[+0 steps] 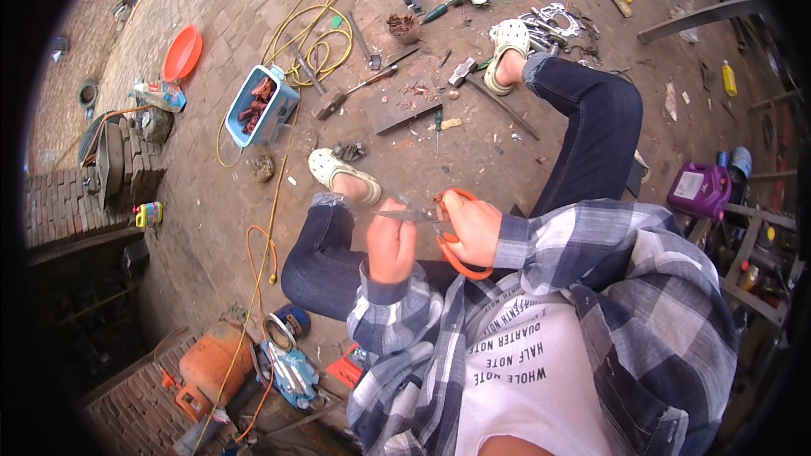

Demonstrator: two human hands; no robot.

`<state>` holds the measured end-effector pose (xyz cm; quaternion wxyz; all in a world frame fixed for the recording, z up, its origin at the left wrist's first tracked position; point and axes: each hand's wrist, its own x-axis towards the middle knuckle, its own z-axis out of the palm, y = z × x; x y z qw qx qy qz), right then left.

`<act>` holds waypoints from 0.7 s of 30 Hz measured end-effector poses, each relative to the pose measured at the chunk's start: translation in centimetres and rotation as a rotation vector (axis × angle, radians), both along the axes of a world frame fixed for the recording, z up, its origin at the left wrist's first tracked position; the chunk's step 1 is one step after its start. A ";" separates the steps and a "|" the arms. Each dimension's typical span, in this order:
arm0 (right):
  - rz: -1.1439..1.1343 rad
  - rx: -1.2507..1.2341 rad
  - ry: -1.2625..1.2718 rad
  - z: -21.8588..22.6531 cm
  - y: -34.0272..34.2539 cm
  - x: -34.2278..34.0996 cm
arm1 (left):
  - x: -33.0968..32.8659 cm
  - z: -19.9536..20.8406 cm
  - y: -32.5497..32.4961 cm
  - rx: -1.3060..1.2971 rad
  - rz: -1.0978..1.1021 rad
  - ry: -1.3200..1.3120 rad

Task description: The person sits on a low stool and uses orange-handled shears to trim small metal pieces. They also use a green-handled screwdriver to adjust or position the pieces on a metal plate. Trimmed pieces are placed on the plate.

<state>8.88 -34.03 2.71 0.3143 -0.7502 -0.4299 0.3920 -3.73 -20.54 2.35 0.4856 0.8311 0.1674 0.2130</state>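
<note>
My right hand (476, 233) is closed around the orange-handled scissors (465, 267), whose metal blades point left toward my other hand. Fingers curled, my left hand (390, 248) is held up by the blade tips; whatever it pinches, if anything, is too small or hidden to make out. Both hands are above my lap, between my bent knees. On the ground beyond them lies a dark flat metal block (407, 110) with small reddish scraps on it. A thin screwdriver (438, 128) lies against its near right side.
A long-handled hammer (498, 100) lies by my right foot. Ahead are a blue bin (275, 125) with reddish-brown pieces, a yellow hose (291, 38) and an angle grinder (443, 8). A purple jug (699, 191) stands at right; an orange tank (215, 363) is at lower left.
</note>
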 end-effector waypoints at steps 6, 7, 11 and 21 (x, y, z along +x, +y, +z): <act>0.122 0.136 0.316 -1.2 -0.3 0.4 | -0.9 -1.0 -0.8 -0.723 0.096 -0.083; 0.167 0.063 0.445 -1.2 -0.5 0.4 | -0.7 -0.9 -0.7 -0.880 0.084 -0.119; 0.112 0.173 0.624 -1.3 -1.0 0.0 | 0.4 0.4 -1.3 -0.825 0.113 -0.118; -0.009 0.241 0.557 -0.2 -0.4 0.3 | 0.0 0.7 -2.0 -0.528 0.163 -0.099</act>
